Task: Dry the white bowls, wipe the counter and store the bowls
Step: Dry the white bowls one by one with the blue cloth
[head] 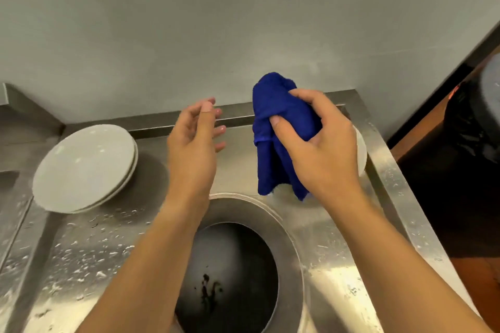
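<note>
In the head view, a blue cloth (281, 132) is held bunched in the right hand (322, 143), with the thumb pressed into its folds and the fingers wrapped round its far side; its loose ends hang toward 6 o'clock, just above the wet steel counter (89, 251). It is judged to be gathered this way so that a thick pad is ready for drying. The left hand (193, 143) is raised empty, its fingers spread and lightly curled, seemingly ready to take a bowl.

A stack of upturned white bowls (84, 167) rests on the counter at 9 o'clock from the left hand, well apart from both hands. A white rim (361, 154) shows just behind the right hand at 3 o'clock; it may be another bowl, though most of it is hidden. A round opening (230, 273) lies at 6 o'clock between the forearms.
</note>
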Demonstrator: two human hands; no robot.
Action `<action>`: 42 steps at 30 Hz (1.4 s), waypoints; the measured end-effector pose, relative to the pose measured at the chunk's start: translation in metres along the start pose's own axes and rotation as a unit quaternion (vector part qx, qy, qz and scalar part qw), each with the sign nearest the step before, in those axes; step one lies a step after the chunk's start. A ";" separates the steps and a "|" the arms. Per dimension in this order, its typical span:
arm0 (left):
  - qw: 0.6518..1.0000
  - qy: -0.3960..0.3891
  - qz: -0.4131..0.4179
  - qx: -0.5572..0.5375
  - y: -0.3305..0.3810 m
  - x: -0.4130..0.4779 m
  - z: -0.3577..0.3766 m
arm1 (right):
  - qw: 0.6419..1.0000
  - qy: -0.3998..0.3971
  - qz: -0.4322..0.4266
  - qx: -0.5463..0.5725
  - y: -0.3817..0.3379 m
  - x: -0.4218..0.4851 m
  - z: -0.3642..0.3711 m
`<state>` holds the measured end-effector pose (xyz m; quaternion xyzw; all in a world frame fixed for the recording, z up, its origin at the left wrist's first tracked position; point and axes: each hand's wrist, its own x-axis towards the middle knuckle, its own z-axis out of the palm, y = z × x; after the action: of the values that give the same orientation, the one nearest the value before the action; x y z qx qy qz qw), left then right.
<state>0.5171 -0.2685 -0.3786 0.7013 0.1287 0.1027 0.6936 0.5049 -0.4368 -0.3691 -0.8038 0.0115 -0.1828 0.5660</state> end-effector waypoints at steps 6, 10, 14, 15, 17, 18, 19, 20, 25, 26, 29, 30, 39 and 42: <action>0.998 0.042 0.043 0.001 0.055 -0.002 -0.116 | 0.995 -0.045 -0.049 0.075 -0.081 -0.027 0.090; 0.995 0.088 0.036 -0.003 0.051 0.005 -0.198 | 0.991 -0.091 -0.058 0.074 -0.105 -0.053 0.159; 0.994 0.107 0.030 0.010 0.038 0.025 -0.256 | 0.991 -0.100 -0.058 0.062 -0.114 -0.069 0.219; 0.993 0.115 0.024 0.014 0.030 0.031 -0.271 | 0.992 -0.101 -0.056 0.058 -0.114 -0.073 0.235; 0.989 0.144 0.005 0.032 0.009 0.045 -0.294 | 0.993 -0.101 -0.047 0.049 -0.111 -0.076 0.260; 0.987 0.155 -0.009 0.048 -0.004 0.050 -0.302 | 0.994 -0.097 -0.038 0.046 -0.108 -0.077 0.268; 0.984 0.163 -0.027 0.067 -0.018 0.054 -0.308 | 0.995 -0.092 -0.030 0.041 -0.104 -0.078 0.275; 0.981 0.166 -0.054 0.085 -0.034 0.060 -0.316 | 0.995 -0.089 -0.019 0.034 -0.097 -0.079 0.286; 0.975 0.121 -0.169 0.082 -0.098 0.081 -0.320 | 0.997 -0.073 0.012 -0.003 -0.066 -0.078 0.317; 0.975 0.119 -0.170 0.076 -0.106 0.086 -0.317 | 0.997 -0.072 0.016 -0.007 -0.061 -0.078 0.322; 0.972 0.120 -0.164 0.119 -0.121 0.100 -0.314 | 0.997 -0.072 0.028 -0.015 -0.047 -0.078 0.333; 0.971 0.117 -0.160 0.134 -0.123 0.103 -0.315 | 0.997 -0.073 0.031 -0.018 -0.043 -0.078 0.335; 0.954 0.090 -0.029 0.285 -0.110 0.104 -0.332 | 0.995 -0.082 0.045 -0.032 -0.033 -0.081 0.336; 0.952 0.108 -0.008 0.288 -0.102 0.104 -0.334 | 0.995 -0.084 0.038 -0.032 -0.039 -0.079 0.331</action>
<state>0.5039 0.0816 -0.4787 0.8549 0.2321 0.1307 0.4452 0.5255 -0.1054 -0.4526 -0.8332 0.0003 -0.0922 0.5452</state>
